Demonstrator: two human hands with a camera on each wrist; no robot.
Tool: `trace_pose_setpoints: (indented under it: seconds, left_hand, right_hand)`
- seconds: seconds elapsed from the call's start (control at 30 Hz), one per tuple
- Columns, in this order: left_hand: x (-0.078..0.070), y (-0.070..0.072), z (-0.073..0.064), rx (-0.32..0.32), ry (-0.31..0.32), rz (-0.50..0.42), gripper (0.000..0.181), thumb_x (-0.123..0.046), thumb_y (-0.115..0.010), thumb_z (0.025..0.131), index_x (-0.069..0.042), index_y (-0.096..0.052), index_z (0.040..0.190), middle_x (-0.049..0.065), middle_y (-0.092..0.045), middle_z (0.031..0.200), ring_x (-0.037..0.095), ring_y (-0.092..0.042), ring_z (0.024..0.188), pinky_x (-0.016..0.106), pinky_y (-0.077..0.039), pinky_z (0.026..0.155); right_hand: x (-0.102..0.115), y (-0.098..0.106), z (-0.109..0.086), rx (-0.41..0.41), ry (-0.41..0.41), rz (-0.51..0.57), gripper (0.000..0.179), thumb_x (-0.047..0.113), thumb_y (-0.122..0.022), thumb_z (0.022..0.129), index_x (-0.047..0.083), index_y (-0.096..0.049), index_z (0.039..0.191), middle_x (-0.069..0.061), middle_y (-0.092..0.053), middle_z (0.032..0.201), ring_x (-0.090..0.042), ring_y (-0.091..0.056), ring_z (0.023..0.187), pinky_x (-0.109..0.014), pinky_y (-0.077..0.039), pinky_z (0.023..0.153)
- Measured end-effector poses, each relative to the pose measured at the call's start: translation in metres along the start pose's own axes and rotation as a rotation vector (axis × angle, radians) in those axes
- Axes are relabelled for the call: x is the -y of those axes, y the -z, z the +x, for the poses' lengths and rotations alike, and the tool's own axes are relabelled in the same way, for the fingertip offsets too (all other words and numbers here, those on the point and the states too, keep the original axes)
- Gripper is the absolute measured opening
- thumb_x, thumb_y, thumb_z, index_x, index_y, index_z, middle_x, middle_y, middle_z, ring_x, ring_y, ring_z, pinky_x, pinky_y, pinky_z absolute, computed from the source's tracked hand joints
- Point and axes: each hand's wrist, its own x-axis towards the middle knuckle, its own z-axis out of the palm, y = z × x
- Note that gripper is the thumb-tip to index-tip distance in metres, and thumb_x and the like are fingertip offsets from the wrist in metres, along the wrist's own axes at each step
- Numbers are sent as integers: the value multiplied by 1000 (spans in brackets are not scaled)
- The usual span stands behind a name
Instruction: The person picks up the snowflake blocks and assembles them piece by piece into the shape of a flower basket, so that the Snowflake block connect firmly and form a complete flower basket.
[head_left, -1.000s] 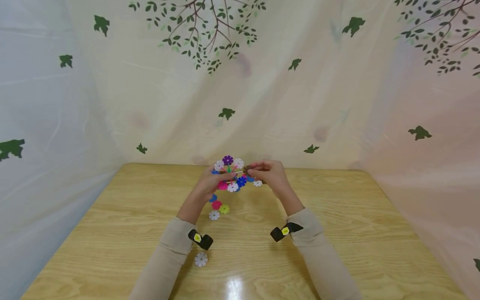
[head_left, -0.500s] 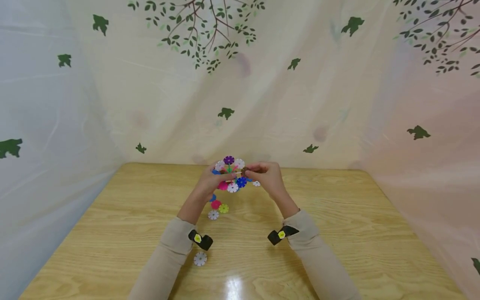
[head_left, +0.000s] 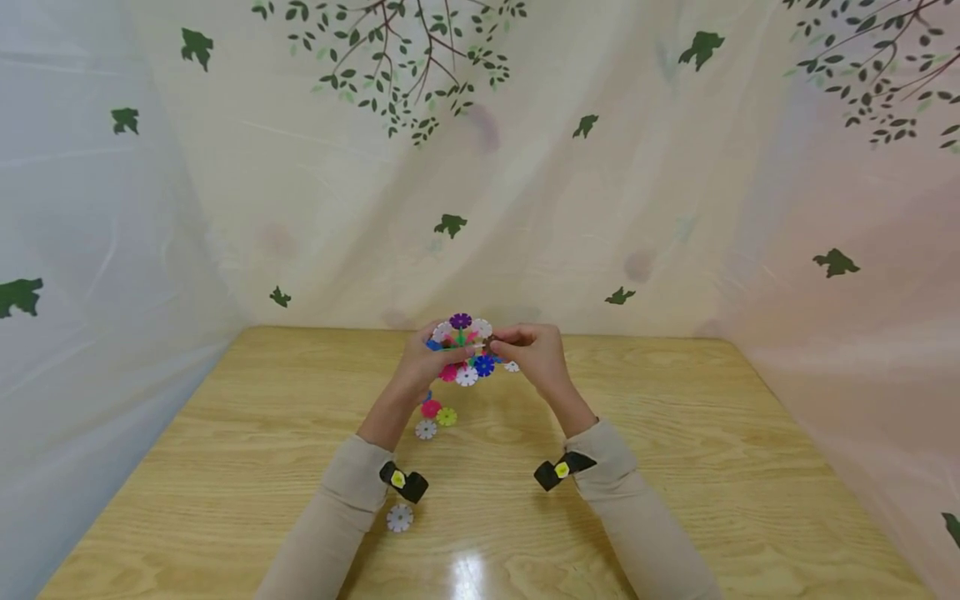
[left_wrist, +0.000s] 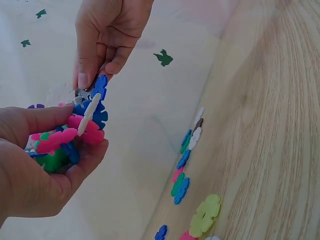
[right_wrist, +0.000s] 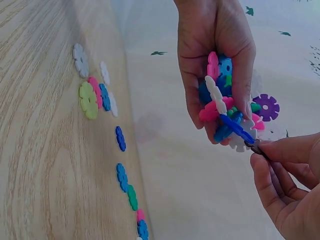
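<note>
Above the far middle of the table, my left hand (head_left: 418, 362) grips a cluster of interlocking plastic snowflake discs in pink, blue, green, white and purple. A purple disc (right_wrist: 266, 107) sticks out on one side, and a white disc (left_wrist: 89, 114) stands edge-on in front of the left thumb. My right hand (head_left: 536, 354) pinches a dark brown disc (right_wrist: 259, 149) between thumb and forefinger. This brown disc is right at the cluster's edge, beside a white disc (right_wrist: 240, 141). Fingers hide much of both the brown disc and the cluster's core.
Loose discs lie on the wooden table (head_left: 637, 500): a yellow disc (head_left: 446, 416), a pink disc (head_left: 431, 408) and a white disc (head_left: 426, 429) below the left hand. Another white disc (head_left: 400, 517) lies near the left sleeve. Several more form a row (left_wrist: 183, 160) behind the hands.
My right hand has shifted slightly left, bringing the brown disc closer against the cluster. The left hand keeps its grip and the cluster has barely moved.
</note>
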Motion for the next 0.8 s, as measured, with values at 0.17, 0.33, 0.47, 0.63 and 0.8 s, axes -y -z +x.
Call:
trace_pose_setpoints:
  seconds: [0.17, 0.33, 0.47, 0.63, 0.8]
  left_hand:
    - [0, 0, 1, -2, -14, -2, 51, -11, -78, 90, -13, -60, 138, 13, -65, 129, 20, -64, 108, 32, -55, 94]
    - [-1, -1, -1, -12, -14, -3, 51, -10, -78, 90, -14, -60, 138, 14, -65, 128, 20, -65, 104, 28, -56, 87]
    - [-2, 0, -1, -9, 14, 10, 55, -9, -79, 89, -16, -59, 140, 14, -61, 131, 22, -63, 109, 31, -55, 91]
    - [-4, 2, -2, 17, 19, 1, 56, -11, -79, 90, -16, -58, 141, 14, -61, 131, 22, -63, 108, 31, -55, 90]
    - [-7, 3, -4, 20, 17, 9, 58, -14, -79, 90, -17, -56, 143, 12, -63, 126, 21, -62, 107, 33, -54, 92]
  right_hand:
    - [2, 1, 0, -9, -36, 13, 17, 0, -76, 89, -10, -76, 102, -23, -76, 94, -5, -69, 65, -39, -63, 67]
    - [5, 1, 0, 0, -97, 36, 18, -1, -77, 88, -11, -75, 102, -17, -77, 89, -7, -67, 64, -28, -61, 63]
    - [4, 2, 1, 21, -110, 55, 19, -3, -77, 87, -14, -74, 102, -17, -77, 86, -7, -66, 63, -20, -56, 59]
    - [5, 2, 0, 24, -91, 62, 19, -3, -76, 87, -14, -74, 102, -16, -77, 86, -7, -66, 63, -21, -57, 59]
    - [7, 0, -2, 12, -33, 54, 15, -2, -77, 87, -12, -75, 97, -19, -76, 87, -9, -68, 64, -22, -57, 58]
